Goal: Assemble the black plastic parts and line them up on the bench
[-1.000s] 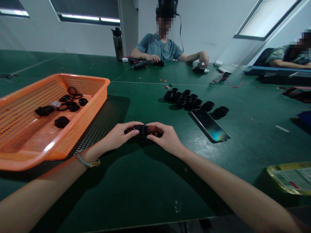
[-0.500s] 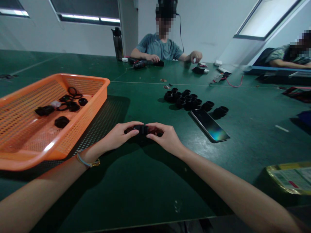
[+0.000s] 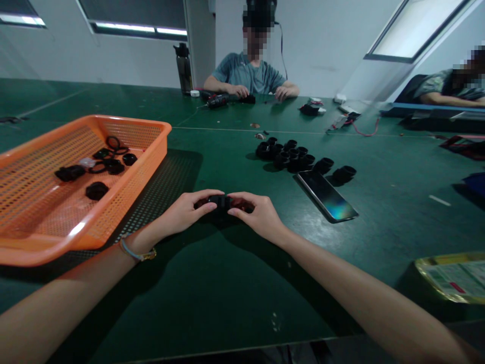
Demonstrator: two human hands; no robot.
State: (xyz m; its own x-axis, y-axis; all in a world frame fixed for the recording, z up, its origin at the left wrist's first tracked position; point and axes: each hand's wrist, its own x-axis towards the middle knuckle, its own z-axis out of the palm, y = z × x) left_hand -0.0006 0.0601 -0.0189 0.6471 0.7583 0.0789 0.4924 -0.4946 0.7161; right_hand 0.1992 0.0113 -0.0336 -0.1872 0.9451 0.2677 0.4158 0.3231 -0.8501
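A small black cylindrical part (image 3: 220, 202) sits between my two hands, low over the green table (image 3: 223, 283). My left hand (image 3: 193, 207) grips its left end with thumb and fingers. From the other side, my right hand (image 3: 257, 210) closes on the right end. Its far side and any seam under my fingertips are hidden. Beyond my right hand stands a cluster of black pipe-like fittings (image 3: 291, 155), with a lone black fitting (image 3: 344, 174) at the right end.
An orange basket (image 3: 132, 187) at left holds black rings and fittings. A phone (image 3: 326, 196) lies right of my hands, a gold-rimmed box (image 3: 450, 278) near the right edge. Across the table a co-worker (image 3: 250, 73) sits behind a power drill (image 3: 217, 100); a bottle (image 3: 184, 68) stands beside.
My hands stay nearly in place; the black part looks slightly turned between them. The co-worker's hand at the right has moved inward and down toward the table in front of them.
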